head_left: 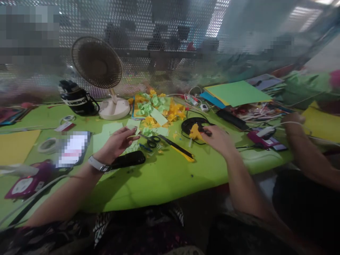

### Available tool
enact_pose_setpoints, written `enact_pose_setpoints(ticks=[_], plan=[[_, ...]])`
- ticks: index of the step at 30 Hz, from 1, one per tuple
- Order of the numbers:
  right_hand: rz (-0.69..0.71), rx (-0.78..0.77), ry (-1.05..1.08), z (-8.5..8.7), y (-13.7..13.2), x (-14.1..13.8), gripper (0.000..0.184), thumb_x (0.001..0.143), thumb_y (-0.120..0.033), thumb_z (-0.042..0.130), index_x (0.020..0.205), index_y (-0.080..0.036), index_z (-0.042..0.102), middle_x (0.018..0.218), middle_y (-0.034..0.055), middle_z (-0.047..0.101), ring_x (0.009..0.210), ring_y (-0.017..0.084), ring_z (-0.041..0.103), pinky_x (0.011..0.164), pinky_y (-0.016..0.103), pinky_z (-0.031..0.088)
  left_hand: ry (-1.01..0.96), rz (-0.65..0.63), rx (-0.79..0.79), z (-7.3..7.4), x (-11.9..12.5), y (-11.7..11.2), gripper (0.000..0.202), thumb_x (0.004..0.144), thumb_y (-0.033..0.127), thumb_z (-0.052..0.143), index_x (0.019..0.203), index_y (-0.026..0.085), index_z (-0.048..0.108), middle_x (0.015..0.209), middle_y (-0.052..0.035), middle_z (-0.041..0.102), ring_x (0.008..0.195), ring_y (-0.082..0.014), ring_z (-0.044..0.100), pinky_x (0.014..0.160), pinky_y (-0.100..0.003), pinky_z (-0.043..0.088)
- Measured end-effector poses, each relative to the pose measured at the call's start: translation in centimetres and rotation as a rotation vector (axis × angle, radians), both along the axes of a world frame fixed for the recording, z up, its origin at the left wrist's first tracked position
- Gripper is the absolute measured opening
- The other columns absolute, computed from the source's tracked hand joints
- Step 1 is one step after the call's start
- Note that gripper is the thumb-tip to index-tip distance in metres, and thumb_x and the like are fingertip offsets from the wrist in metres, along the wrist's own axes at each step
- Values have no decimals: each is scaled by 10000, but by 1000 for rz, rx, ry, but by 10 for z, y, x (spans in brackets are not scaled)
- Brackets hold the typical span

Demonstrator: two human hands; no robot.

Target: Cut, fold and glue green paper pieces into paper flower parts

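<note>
Two hands are working under my control: my right hand (216,140) is pinching a ragged yellow paper piece (196,132), while my left hand (115,143) is reaching a pale green paper slip (132,130), its grip unclear.

Noted on the green surface (164,184): a desk fan (97,63) with a cream base, just beside a black bottle (77,98). Stacked green card (236,92) lay far right; a tape roll (47,145) sat left, near yellow card (16,145). A perforated metal screen (159,35) stood behind.

Right hand (217,140) grips yellow paper cutout (195,132).
</note>
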State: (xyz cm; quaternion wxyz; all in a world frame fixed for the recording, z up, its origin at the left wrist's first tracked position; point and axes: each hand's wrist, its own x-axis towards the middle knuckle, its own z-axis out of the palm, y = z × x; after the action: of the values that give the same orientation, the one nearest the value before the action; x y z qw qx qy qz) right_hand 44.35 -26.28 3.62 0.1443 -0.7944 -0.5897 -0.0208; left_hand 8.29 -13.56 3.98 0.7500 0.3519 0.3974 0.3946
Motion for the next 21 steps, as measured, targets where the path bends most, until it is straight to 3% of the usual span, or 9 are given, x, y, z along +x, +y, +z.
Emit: enact_pose_setpoints(ticks=[4, 7, 12, 16, 21], plan=[[128, 25, 60, 14, 7, -44, 297, 901, -343, 539, 1108, -191, 689, 1071, 104, 727, 956, 260, 671, 812, 351, 486, -49, 62, 53, 0, -8, 9, 233, 735, 79, 761, 738, 148, 538, 793, 1, 689, 693, -111, 728, 388, -83, 402], [289, -100, 88, 21, 26, -86, 291, 907, -355, 535, 1085, -186, 690, 1082, 99, 727, 932, 246, 673, 750, 315, 465, -62, 108, 96, -2, -17, 12, 259, 716, 99, 777, 754, 159, 528, 779, 10, 689, 695, -112, 727, 401, -90, 390], [424, -319, -37, 6, 72, -146, 249, 874, -319, 540, 1035, -171, 660, 1051, 106, 709, 891, 251, 652, 606, 288, 361, 21, 65, 124, -12, -27, 5, 290, 687, 177, 820, 826, 168, 566, 872, -10, 725, 777, -137, 737, 486, -125, 441], [409, -384, -143, -11, 92, -166, 264, 836, -310, 539, 1025, -145, 621, 1108, 151, 667, 893, 272, 641, 568, 300, 292, 22, 18, 118, -21, -27, 0, 281, 690, 188, 823, 861, 152, 603, 835, -18, 725, 813, -140, 732, 601, -161, 498], [374, -458, -130, -9, 97, -166, 282, 791, -362, 578, 989, -162, 599, 1020, 120, 674, 868, 253, 628, 570, 294, 294, -15, -27, 93, -25, -27, 1, 274, 695, 210, 829, 851, 141, 615, 872, -35, 724, 791, -143, 734, 612, -179, 514]])
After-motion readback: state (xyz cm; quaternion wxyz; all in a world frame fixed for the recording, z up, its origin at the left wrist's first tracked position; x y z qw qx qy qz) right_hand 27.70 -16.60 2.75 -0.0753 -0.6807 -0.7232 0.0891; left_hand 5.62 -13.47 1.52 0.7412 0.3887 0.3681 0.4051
